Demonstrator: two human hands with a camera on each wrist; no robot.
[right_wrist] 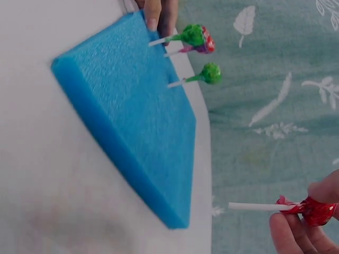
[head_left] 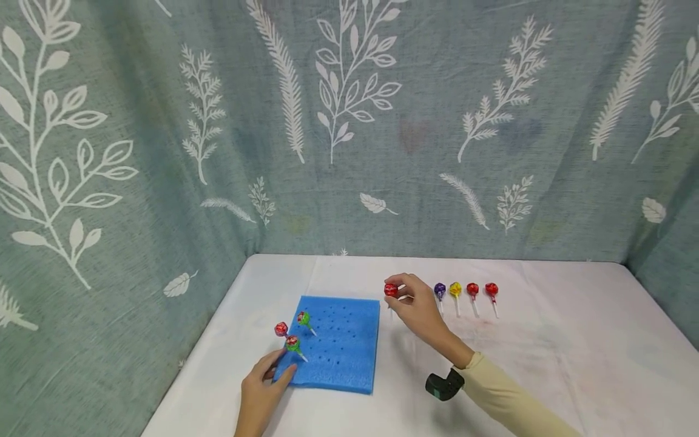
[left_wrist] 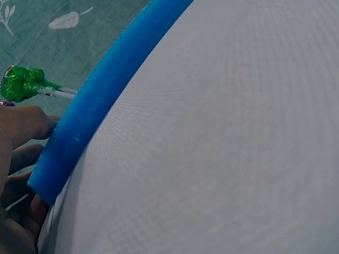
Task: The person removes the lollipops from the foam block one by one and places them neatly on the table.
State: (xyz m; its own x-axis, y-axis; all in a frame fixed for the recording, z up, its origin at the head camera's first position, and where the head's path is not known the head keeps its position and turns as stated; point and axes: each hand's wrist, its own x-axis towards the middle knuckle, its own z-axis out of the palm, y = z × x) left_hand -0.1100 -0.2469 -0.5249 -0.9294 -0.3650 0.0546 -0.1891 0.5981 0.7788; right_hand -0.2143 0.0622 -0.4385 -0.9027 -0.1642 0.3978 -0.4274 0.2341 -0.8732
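Note:
My right hand [head_left: 419, 309] pinches a red-wrapped lollipop [head_left: 391, 290] by its head, just beyond the right edge of a blue foam board [head_left: 338, 349]. The white stick points down in the head view. Small holes dot the board. Two green-and-red lollipops [head_left: 293, 343] and one pinkish-red lollipop [head_left: 281, 329] stand in its left part, sticks sunk in the foam. My left hand [head_left: 263, 382] grips the board's near left corner, thumb on the front side and fingers along the left edge. In the left wrist view some of those fingers are hidden behind the foam [left_wrist: 100, 95].
Right of my right hand, a purple lollipop [head_left: 440, 290], a yellow lollipop [head_left: 455, 289] and two red lollipops [head_left: 491, 289] lie in a row on the white tabletop [head_left: 557, 340]. A leaf-patterned green curtain [head_left: 382, 152] surrounds the table at the back and sides.

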